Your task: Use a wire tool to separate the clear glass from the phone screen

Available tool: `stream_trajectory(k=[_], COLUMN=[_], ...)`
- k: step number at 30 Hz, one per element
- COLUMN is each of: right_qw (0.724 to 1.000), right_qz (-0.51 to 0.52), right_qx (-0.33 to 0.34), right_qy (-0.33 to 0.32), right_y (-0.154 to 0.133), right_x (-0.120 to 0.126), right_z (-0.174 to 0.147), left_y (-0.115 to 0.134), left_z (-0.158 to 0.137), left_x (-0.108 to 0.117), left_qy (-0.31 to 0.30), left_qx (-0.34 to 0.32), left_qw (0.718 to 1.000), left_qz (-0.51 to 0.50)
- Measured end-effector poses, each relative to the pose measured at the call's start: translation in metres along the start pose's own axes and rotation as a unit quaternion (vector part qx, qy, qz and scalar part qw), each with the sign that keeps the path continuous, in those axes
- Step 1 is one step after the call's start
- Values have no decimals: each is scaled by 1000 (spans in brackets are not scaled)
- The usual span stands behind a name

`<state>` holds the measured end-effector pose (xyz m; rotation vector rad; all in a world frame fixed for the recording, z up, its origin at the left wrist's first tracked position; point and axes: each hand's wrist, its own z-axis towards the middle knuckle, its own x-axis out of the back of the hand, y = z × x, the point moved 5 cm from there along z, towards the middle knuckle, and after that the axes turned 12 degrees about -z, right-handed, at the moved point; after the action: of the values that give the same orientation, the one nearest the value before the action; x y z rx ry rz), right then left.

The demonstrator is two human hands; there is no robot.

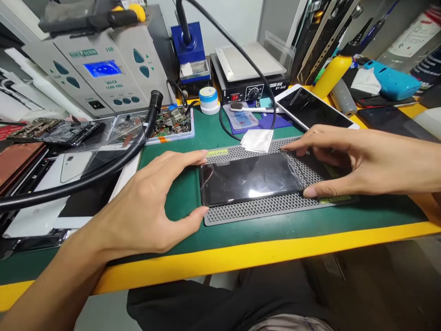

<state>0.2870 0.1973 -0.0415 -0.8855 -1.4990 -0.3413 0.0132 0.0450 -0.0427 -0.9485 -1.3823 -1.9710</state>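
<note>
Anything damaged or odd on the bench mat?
Yes: the black phone on the grey perforated mat has pale, crack-like marks near mid-screen, and its right end looks wrinkled. An intact screen should look smooth; whether it's glass or film damage, I can't tell.

The right hand hides part of the perforated mat; the left edge crops the black hose.

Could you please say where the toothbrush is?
In the head view, the toothbrush lies upper right of centre, in front of the black box, left of the white phone.
</note>
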Motion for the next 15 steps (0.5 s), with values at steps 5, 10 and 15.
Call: stream_trajectory(k=[5, 10, 15], right_qw=[998, 997, 997], right_qz=[-55, -51, -48], right_qx=[37, 46, 51], right_qy=[-11, -17, -20], right_y=[2, 4, 0], right_x=[-1, -1, -1], right_z=[1, 1, 3], left_y=[1, 2, 1], left_z=[0, 0, 0], left_x=[0, 0, 1], left_qy=[7, 11, 19], left_qx=[-7, -5, -5], left_qw=[1000, 1000, 1000], left_qz=[6, 8, -5])
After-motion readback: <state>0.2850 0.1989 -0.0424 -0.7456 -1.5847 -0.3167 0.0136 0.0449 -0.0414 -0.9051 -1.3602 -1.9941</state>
